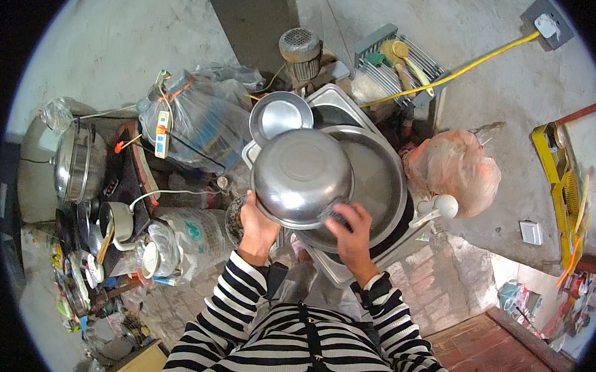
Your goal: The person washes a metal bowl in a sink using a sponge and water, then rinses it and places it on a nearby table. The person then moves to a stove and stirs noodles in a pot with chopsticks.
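Observation:
My left hand [259,229] grips the near left rim of a stainless steel bowl [301,173], which is tilted with its underside facing up. My right hand [348,231] presses a dark scouring pad [337,220] against the bowl's near right side. Beneath the bowl a wide, shallow metal basin [377,175] rests on a stainless steel sink [367,120]. A smaller metal bowl [281,115] stands at the far left of the basin, partly behind the held bowl. What lies inside the held bowl is hidden.
A metal rack [373,48] with brushes stands beyond the sink, near a motor [301,52]. A yellow hose [481,59] crosses at the right, above an orange-tinted plastic bag [455,171]. Left are a power strip [162,138], a white pot [122,222] and a lidded steamer [77,162].

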Motion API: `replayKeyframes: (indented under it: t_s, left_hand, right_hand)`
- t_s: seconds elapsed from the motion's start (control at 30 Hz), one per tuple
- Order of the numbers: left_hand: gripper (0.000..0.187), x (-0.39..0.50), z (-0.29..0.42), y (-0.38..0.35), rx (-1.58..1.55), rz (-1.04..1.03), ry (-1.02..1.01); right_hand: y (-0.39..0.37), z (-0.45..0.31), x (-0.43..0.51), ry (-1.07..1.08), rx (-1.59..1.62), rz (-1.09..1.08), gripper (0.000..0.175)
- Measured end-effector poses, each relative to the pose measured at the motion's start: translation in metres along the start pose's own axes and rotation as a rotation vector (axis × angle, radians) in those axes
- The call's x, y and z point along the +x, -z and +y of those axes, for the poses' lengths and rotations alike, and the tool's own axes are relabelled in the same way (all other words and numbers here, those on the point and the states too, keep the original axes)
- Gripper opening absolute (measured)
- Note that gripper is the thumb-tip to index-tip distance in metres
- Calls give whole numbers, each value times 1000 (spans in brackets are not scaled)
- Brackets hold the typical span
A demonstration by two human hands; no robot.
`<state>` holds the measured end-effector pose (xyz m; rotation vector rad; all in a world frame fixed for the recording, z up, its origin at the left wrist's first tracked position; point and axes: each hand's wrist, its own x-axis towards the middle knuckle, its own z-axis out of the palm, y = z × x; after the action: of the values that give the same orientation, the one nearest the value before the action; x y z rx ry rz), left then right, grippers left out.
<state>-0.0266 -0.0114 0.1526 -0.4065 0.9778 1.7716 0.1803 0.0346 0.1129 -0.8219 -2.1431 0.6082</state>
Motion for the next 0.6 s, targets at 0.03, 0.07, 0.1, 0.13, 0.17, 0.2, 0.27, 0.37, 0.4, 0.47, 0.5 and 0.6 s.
replayKeyframes:
  t_s: [0.03,0.07,0.1,0.13,0.17,0.2,0.27,0.37,0.4,0.47,0.5,0.6]
  left_hand:
    - [49,-1,0,2,35,26,-9]
    - [48,-3,2,5,55,11,-10]
    - [48,-5,5,6,76,3,-23]
    - [46,-9,4,7,94,42,-24]
    - [43,-13,4,8,116,48,-79]
    - [40,-18,5,8,157,-26,-168]
    - [36,-28,8,8,333,-55,-278]
    - [32,-43,11,11,809,-140,-477]
    - [32,-44,8,12,929,-174,-479]
    - [31,-45,0,16,1121,-222,-477]
    - [33,-41,-8,16,1104,-239,-480]
    - [33,-24,-18,18,997,-167,-436]
  right_hand:
    - [1,9,3,-17,41,109,31]
    - [3,19,6,-218,144,92,33]
    - [4,28,10,-365,260,120,34]
    - [4,39,17,-534,398,148,36]
    - [6,49,23,-503,428,124,35]
    - [8,57,28,-510,439,30,35]
    - [12,70,41,-522,484,-86,36]
    - [14,71,67,-469,542,-209,35]
    - [15,66,76,-444,551,-252,34]
    - [10,45,91,-259,474,-266,35]
    - [8,32,95,-83,362,-251,35]
    - [-5,-21,86,74,-98,-280,35]
